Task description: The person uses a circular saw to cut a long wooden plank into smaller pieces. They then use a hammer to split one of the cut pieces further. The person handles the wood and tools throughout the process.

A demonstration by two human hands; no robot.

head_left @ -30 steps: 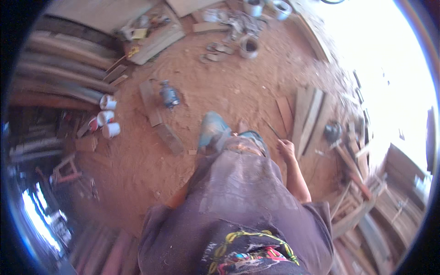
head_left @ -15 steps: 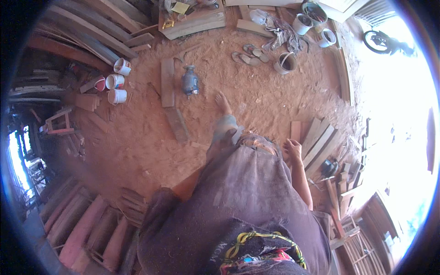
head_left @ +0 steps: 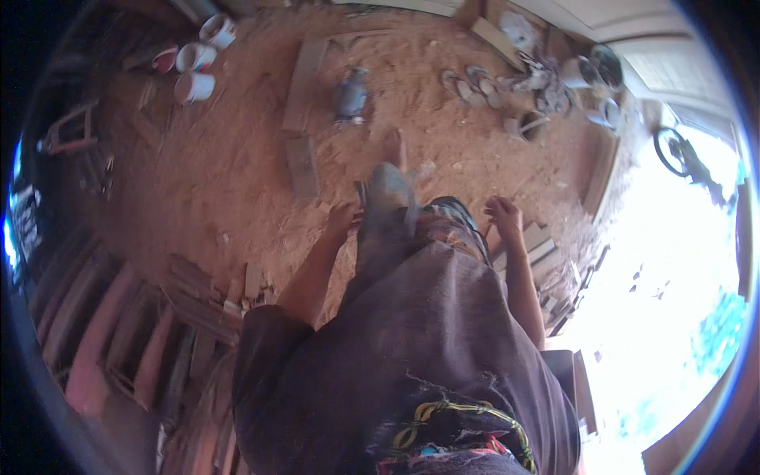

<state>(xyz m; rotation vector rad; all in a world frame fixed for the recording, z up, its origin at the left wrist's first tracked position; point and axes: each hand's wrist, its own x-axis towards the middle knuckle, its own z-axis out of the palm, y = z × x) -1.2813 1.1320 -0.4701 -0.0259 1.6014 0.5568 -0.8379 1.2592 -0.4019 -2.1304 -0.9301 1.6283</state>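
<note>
My left hand [head_left: 346, 218] hangs beside the left leg of my blue-grey trousers [head_left: 388, 194]. Motion blurs its fingers, and a small dark shape by the trouser leg is too unclear to name. On the other side, my right hand [head_left: 504, 215] is held out past the hem of my dark shirt [head_left: 427, 317], fingers loosely bent and apart, with nothing seen in it. Ahead of me one bare foot [head_left: 396, 149] is on the reddish dirt floor. Beyond it is a rounded blue-grey object [head_left: 352, 96], its kind unclear.
Wooden boards [head_left: 303, 87] lie left of the blue-grey object. White buckets [head_left: 195, 87] stand far left. Sandals [head_left: 473, 85] and a dark bucket [head_left: 526, 125] are ahead to the right. Stacked planks [head_left: 103, 340] fill the near left. A motorbike wheel [head_left: 671, 152] shows at the bright right side.
My view has turned, and the floor objects sit higher in the picture. My left hand has come into sight beside my leg. My right hand stays out at my side.
</note>
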